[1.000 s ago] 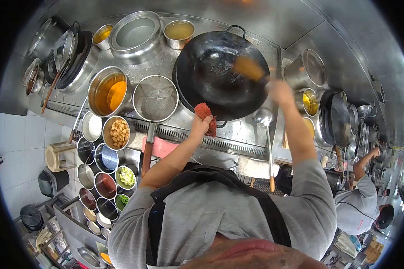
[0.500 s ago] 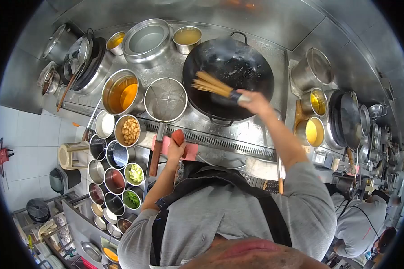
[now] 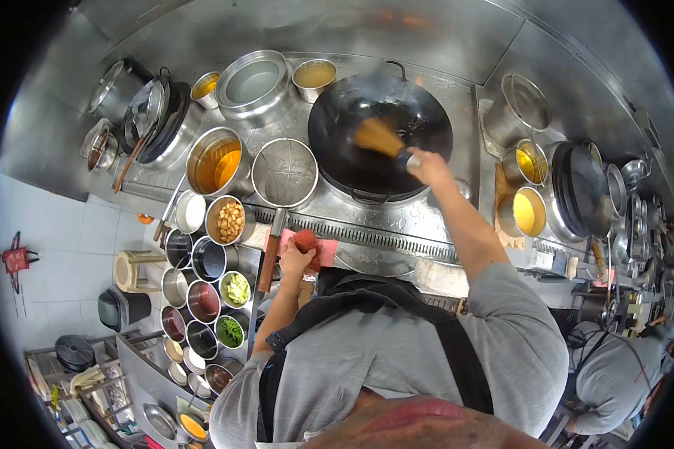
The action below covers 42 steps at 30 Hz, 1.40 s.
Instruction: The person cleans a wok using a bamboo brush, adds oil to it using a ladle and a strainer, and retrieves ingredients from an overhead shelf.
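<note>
My right hand (image 3: 427, 168) is closed round the dark handle of a bamboo wok brush (image 3: 380, 138). The brush's bristles are blurred and lie inside a large black wok (image 3: 337, 112), whose surface has shiny wet spots. At the counter's front edge, my left hand (image 3: 296, 259) grips a bunched red cloth (image 3: 305, 240), with its fingers partly hiding it. Beneath that hand lies a flat pink cloth (image 3: 326, 253). Beside it is the wooden handle of a round wire strainer (image 3: 285, 173), which rests left of the wok.
Pots of orange liquid (image 3: 196, 166) and browned chunks (image 3: 225, 220) stand on the left, above several ingredient tins (image 3: 204, 301). On the right are yellow-filled containers (image 3: 523, 212) and stacked woks (image 3: 590, 196). Another person (image 3: 614, 367) in grey is at the far right.
The brush has swung to the right inside the wok, its bristles now smeared by motion. More of the red cloth shows at my left hand. The whole view has shifted slightly.
</note>
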Available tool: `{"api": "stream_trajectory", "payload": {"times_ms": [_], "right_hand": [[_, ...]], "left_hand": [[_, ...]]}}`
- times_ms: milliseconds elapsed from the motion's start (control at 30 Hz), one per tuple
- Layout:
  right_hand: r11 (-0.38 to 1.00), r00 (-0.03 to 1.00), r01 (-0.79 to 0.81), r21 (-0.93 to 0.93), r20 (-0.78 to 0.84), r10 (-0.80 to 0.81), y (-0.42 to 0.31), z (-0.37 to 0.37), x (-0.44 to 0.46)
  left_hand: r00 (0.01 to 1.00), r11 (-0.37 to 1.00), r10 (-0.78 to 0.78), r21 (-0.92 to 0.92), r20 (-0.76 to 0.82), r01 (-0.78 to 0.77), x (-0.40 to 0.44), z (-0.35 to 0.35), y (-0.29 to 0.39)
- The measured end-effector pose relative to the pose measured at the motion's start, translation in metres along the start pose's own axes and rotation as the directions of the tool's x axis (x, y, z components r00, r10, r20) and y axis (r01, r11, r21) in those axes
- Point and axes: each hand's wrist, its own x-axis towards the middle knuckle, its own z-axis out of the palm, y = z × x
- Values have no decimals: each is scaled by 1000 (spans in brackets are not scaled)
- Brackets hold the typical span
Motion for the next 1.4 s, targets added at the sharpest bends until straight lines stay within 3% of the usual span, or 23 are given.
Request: {"api": "stream_trajectory", "payload": {"times_ms": [33,100,167,200,267,333,367,400,467,500,567,600,667,700,767,800,833,867,933,1000,1067,1200,1400], "right_hand": [[1000,1000,-7,9,-10,7,-1,-7,-9],[974,969,97,205,204,-139,0,-33,-30],[980,980,199,28,20,-200,68,-43,-6],[970,999,-31,-240,33,40,74,-76,8],[921,952,-259,-289,-237,193,77,-121,33],[897,914,-339,-284,-324,243,73,-142,32],[944,853,-318,-83,-460,247,73,-146,24],[960,767,-256,111,-582,272,74,-149,18],[915,738,-140,379,-576,351,76,-131,-12],[876,707,-41,480,-605,365,80,-110,-33],[687,700,24,727,-503,508,80,-68,-93],[641,715,-17,767,-438,544,79,-47,-129],[333,717,38,942,-257,648,55,-15,-210],[224,694,-10,974,-155,703,57,8,-245],[84,702,-191,978,76,708,34,3,-312],[90,705,-102,991,8,710,42,25,-334],[70,711,-166,984,70,700,44,33,-353],[94,740,-208,974,93,666,42,30,-368],[182,683,-418,890,176,709,40,27,-379],[611,756,-450,651,-86,648,40,31,-377],[827,786,-443,346,-295,544,55,76,-372],[850,856,-481,216,-92,508,53,95,-365],[782,802,-522,341,-115,586,37,90,-392]], "left_hand": [[1000,1000,0,-15,6,0,2,-1,-2],[1000,999,4,-51,31,-3,6,-2,-8],[996,998,61,-31,-58,-63,1,-10,-4],[984,993,108,-27,-144,-113,-2,-14,4],[975,990,140,-10,-172,-144,-2,-27,24],[878,928,344,-22,-334,-372,2,-30,35],[783,872,465,58,-413,-487,5,-27,43],[778,867,474,65,-412,-493,2,-30,58],[637,707,624,-20,-452,-707,-12,-47,105],[629,701,629,-16,-456,-713,-18,-52,128],[425,468,772,-31,-472,-883,-26,-57,169],[419,462,773,-31,-476,-886,-23,-50,182],[443,461,823,-36,-355,-887,-14,-32,197],[380,446,860,140,-340,-884,-10,-26,203],[373,428,885,170,-280,-888,-3,-22,205],[365,407,905,196,-221,-892,3,-19,211],[354,398,905,177,-235,-900,5,-14,213],[380,419,900,185,-213,-889,10,-5,212],[363,417,901,242,-236,-876,18,10,212],[392,439,896,277,-209,-855,17,16,215],[385,443,895,353,-225,-824,22,26,216],[379,424,906,362,-191,-830,30,31,215],[374,413,911,375,-176,-830,25,26,211]]}}
